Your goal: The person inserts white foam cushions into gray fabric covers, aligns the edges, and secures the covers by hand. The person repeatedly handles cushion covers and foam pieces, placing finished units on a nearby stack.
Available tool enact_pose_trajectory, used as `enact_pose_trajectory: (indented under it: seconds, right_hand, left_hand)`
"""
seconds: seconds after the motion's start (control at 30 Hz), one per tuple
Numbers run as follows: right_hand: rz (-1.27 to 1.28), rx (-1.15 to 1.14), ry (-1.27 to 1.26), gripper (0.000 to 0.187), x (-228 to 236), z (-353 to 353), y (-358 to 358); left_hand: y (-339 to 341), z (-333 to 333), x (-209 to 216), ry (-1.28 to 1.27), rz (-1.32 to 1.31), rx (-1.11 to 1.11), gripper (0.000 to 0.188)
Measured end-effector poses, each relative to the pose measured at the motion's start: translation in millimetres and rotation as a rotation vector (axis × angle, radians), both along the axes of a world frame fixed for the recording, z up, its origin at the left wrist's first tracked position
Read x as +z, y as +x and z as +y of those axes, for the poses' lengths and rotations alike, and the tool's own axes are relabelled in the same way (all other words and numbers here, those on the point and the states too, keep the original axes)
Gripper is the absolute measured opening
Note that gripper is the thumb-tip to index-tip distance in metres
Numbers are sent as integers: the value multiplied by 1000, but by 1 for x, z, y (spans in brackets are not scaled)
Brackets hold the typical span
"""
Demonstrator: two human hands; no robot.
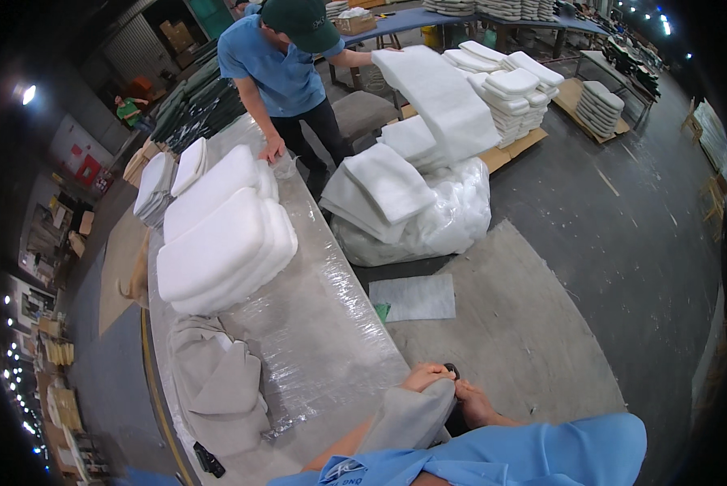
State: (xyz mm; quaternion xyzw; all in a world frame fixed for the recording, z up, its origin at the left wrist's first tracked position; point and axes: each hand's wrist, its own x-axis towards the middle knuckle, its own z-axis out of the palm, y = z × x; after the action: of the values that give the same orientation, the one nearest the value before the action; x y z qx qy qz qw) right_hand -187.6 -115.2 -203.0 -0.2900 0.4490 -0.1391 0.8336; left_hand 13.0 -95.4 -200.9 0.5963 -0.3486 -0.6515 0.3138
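Note:
A grey fabric cover (408,417) lies bunched along my left forearm, beside the table's near edge. My left hand (428,377) is closed at the upper end of this cover and grips its fabric. Close against it, my right hand (475,403) is closed too, its fingers pinched at the edge of the same cover. A small black piece (452,370) sticks out between the two hands; its kind is hard to make out. Another grey fabric cover (217,381) lies crumpled on the table to the left, with a black object (208,460) by its lower end.
White padded cushions (213,247) are stacked on the plastic-covered table (323,324). Across it, a co-worker (278,65) holds up a white padding sheet (440,101) over a plastic-wrapped bundle (452,211). A white sheet (416,297) lies on the floor cardboard (525,324). More cushion stacks (509,89) stand behind.

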Motion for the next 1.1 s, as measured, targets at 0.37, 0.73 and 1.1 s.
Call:
enact_pose_trajectory:
  seconds: [0.37,0.73,1.1]
  right_hand:
    - [44,64,204,26,-57,29,-21]
    - [-207,-109,300,31,-32,45,-12]
    - [-90,-56,351,62,-25,24,-3]
  left_hand:
    - [-23,8,-56,197,-15,-73,28]
    - [-27,27,-28,-242,-358,-93,34]
    - [-26,4,2,-282,-482,-454,38]
